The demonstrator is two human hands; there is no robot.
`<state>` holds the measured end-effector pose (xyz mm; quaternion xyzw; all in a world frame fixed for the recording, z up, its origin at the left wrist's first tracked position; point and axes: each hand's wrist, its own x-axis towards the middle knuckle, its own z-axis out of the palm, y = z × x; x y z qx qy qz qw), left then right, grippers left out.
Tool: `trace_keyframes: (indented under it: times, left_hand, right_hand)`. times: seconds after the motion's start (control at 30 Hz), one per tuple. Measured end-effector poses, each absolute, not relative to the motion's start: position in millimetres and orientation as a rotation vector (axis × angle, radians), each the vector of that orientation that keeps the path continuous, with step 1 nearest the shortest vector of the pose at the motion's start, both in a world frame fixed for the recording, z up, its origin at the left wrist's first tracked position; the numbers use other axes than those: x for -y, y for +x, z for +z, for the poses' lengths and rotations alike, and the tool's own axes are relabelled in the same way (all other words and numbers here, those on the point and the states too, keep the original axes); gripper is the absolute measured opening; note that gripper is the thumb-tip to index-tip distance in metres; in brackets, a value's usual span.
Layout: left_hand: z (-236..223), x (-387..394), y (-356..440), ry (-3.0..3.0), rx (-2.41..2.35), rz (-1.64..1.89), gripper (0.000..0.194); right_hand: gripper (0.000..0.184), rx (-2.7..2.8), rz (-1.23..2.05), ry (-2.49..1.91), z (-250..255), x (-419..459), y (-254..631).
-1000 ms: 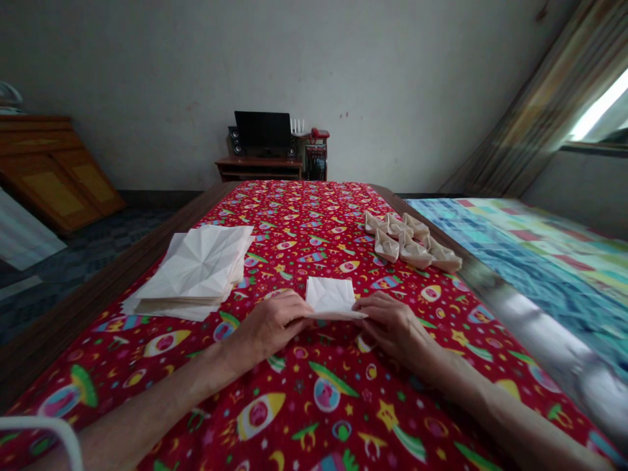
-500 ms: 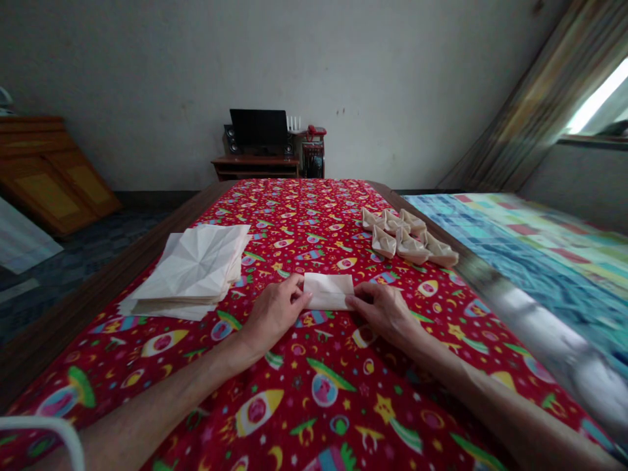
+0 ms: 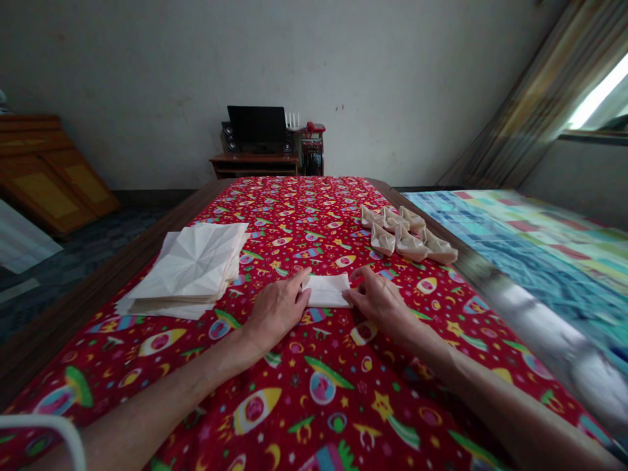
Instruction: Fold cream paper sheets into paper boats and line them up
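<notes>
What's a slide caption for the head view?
Left hand and right hand at either end of a folded white paper on red patterned cloth.

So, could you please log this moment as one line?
folded paper: on red cloth | left hand: at its left end | right hand: at its right end

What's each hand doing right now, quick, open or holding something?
Left hand: open, thumb at the left end of the folded white paper.
Right hand: loosely open, thumb at the paper's right end.

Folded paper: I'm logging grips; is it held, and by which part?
The folded paper has the left hand and right hand at opposite ends; gripping or merely pressing cannot be told.
</notes>
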<state>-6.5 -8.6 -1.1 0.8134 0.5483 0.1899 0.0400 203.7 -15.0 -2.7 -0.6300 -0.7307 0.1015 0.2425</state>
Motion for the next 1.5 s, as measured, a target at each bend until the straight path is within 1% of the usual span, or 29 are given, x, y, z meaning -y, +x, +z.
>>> trace_keyframes:
  times: [0.1, 0.23, 0.37, 0.47, 0.6, 0.7, 0.83, 1.03, 1.13, 1.2, 1.5]
  left_hand:
    - [-1.7, 10.2, -8.0, 2.625, -1.591, 0.607, 0.026]
    - [0.5, 12.9, -5.5, 2.775, -1.458, 0.696, 0.023]
    - [-2.5, 15.7, -0.4, 2.922, -1.077, 0.737, 0.026]
    - [-7.5, 19.8, 1.0, 2.905, -0.942, 0.647, 0.034]
    - [-7.3, 26.0, -0.2, 2.866, -0.977, 0.469, 0.04]
    - [-4.9, 27.6, -1.2, 2.856, -0.985, 0.404, 0.042]
    - [-6.5, 25.9, -2.0, 2.874, -0.972, 0.374, 0.044]
    - [-8.5, 25.0, -1.4, 2.912, -0.982, 0.335, 0.044]
    - [-7.0, 25.6, -0.9, 2.914, -0.985, 0.33, 0.043]
    - [-5.9, 26.0, -1.0, 2.911, -0.986, 0.331, 0.043]
    - [-6.1, 25.6, -1.5, 2.902, -0.985, 0.352, 0.044]
  right_hand:
    - [0.018, 1.994, 0.272, -1.763, -0.4, 12.9, 202.7]
    - [0.017, 2.006, 0.258, -1.796, 1.4, 11.6, 201.5]
    - [0.017, 2.02, 0.27, -1.794, 2.1, 11.1, 201.0]
    - [0.014, 2.014, 0.273, -1.79, 1.1, 10.2, 201.1]
    - [0.012, 2.021, 0.224, -1.814, -0.2, 9.1, 200.8]
    - [0.009, 2.046, 0.197, -1.806, 0.8, 8.9, 199.7]
    - [0.005, 2.068, 0.209, -1.774, 0.7, 9.2, 199.1]
    - [0.012, 1.929, 0.273, -1.615, -8.8, 14.0, 199.4]
    - [0.007, 1.915, 0.304, -1.58, -11.4, 16.6, 197.8]
    - [0.005, 1.958, 0.277, -1.547, -11.7, 16.8, 196.9]
    - [0.007, 2.014, 0.195, -1.503, -13.4, 12.6, 197.3]
